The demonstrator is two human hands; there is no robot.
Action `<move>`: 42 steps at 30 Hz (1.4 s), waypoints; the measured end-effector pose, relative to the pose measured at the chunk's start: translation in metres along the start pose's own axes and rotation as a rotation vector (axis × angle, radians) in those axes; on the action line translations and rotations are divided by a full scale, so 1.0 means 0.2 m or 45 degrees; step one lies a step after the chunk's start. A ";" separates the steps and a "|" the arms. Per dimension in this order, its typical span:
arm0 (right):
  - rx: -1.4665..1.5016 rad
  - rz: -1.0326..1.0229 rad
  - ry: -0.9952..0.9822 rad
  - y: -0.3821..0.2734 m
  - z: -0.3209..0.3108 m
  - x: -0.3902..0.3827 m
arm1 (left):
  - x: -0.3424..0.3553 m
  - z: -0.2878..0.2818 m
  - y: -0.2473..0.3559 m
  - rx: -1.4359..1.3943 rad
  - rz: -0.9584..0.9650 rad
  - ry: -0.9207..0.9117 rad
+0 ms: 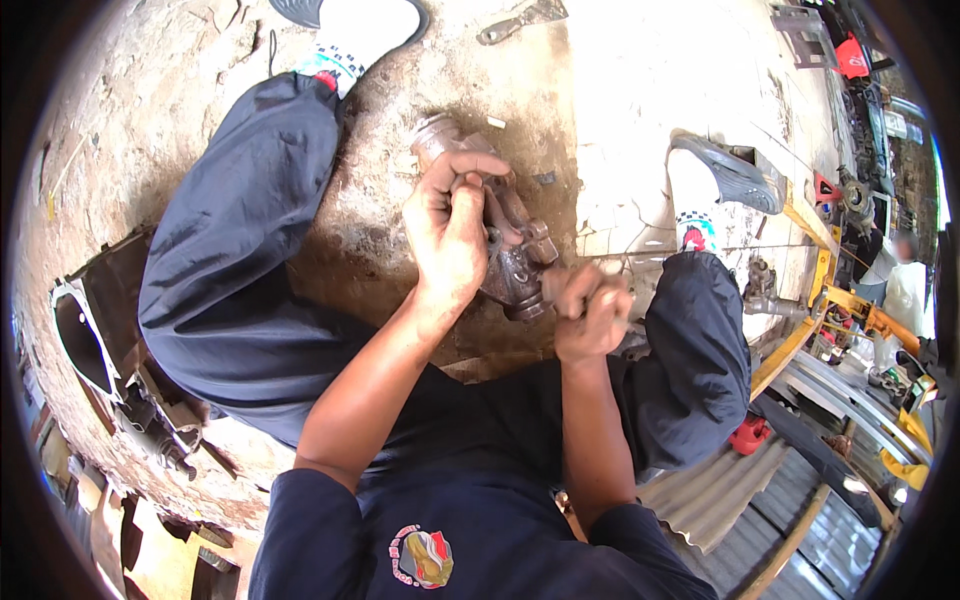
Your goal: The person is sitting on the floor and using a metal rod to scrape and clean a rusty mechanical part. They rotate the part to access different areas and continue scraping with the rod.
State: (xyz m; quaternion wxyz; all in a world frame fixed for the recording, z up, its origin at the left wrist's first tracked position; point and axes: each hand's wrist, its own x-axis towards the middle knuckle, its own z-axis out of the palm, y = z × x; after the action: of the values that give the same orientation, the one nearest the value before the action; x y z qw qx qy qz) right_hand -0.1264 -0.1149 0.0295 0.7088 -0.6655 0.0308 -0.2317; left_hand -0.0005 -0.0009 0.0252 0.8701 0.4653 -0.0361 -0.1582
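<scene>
A rusty brown, elongated metal casting with rounded, knobby ends point(516, 282) sits just above the centre of the view, between the person's legs, one end toward eleven o'clock and the other toward five. The left hand point(447, 226) grips it around the middle, fingers bent narrowly about it and thumb folded close to the forefinger. The right hand point(592, 310) is at the casting's four o'clock, close beside its lower end; its fingers are curled but blurred, so I cannot tell whether they hold anything or touch the metal.

On the stained, pale brown floor point(375, 230), a flat grey tool with a widening blade point(518, 22) lies toward twelve o'clock. At nine o'clock stands a dark, hollow metal housing with a pale rim point(118, 280). Toward three o'clock is a small, grey-brown metal part point(762, 290), near a yellow metal frame point(785, 358)
</scene>
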 end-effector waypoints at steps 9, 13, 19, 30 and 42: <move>0.067 -0.139 0.197 0.13 0.03 -0.01 | 0.01 -0.02 -0.02 -0.086 -0.021 -0.021; 0.242 0.003 0.306 0.04 -0.03 -0.04 | 0.01 -0.06 -0.01 -0.036 -0.034 -0.018; -0.346 -0.391 0.422 0.27 0.04 0.16 | 0.00 -0.03 -0.03 -0.208 -0.086 0.018; 0.217 -0.145 0.595 0.09 0.08 0.16 | 0.01 -0.09 -0.04 -0.249 -0.052 0.024; 0.370 0.203 0.615 0.05 0.06 0.09 | 0.01 -0.08 -0.03 -0.297 -0.067 0.154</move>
State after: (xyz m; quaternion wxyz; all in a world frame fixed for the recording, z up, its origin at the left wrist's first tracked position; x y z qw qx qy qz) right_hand -0.1026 -0.1097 0.0270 0.7849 -0.4779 0.2174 -0.3292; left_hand 0.0038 0.0085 0.0117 0.9145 0.3704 0.0472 -0.1559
